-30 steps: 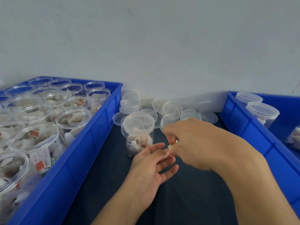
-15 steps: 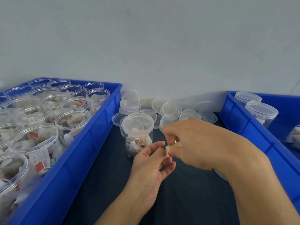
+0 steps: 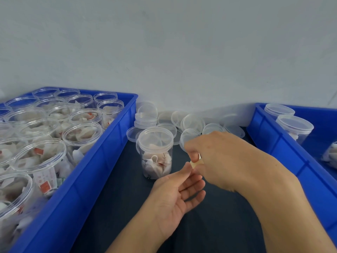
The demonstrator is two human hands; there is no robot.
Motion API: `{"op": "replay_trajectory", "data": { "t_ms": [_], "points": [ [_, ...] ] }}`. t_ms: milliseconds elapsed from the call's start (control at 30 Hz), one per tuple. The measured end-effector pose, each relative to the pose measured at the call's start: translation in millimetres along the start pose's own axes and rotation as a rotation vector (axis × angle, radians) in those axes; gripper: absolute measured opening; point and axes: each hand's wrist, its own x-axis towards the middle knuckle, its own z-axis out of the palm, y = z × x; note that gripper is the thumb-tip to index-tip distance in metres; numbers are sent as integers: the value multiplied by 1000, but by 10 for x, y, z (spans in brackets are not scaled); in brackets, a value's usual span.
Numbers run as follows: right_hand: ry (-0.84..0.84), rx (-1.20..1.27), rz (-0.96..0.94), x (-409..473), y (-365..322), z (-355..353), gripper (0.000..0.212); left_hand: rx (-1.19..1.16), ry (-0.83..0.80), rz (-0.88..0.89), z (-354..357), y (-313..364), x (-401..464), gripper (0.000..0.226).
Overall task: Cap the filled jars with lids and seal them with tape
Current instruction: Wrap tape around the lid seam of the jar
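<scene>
- A clear plastic jar (image 3: 156,154) with a see-through lid (image 3: 155,139), filled with white sachets that carry small red marks.
- A pale cream piece of tape (image 3: 196,163) pinched in the right hand (image 3: 218,161).
- 2 bright blue crates: a left crate (image 3: 102,161) and a right crate (image 3: 284,150).
- Open clear jars (image 3: 82,136) in the left crate, holding white packets with red-orange labels.
- Loose transparent lids (image 3: 193,123) on a dark navy table surface (image 3: 127,179).
- A plain pale grey-white wall (image 3: 164,52).

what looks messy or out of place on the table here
The loose lids by the wall lie in a jumble, some tilted on edge. Otherwise nothing stands out: the capped jar stands upright, with no visible spill.
</scene>
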Motion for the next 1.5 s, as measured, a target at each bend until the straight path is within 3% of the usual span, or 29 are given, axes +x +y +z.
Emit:
{"op": "replay_trajectory", "data": {
  "t_ms": [267,600,1067,1233,1500],
  "points": [
    [29,-94,-25,-8,-63,14,22,-23,-46,-165,-87,56,3,21],
    [64,-171,-51,16,-145,30,17,-45,-31,-102,-135,9,91,5],
    [115,-177,-51,16,-159,48,20,-32,-23,-97,-151,-2,107,8],
    [154,-181,-145,53,-151,53,16,-56,-20,-92,-182,69,104,13],
    [177,-236,-147,99,-105,5,33,-193,-28,-37,-148,100,111,13]
  ]
}}
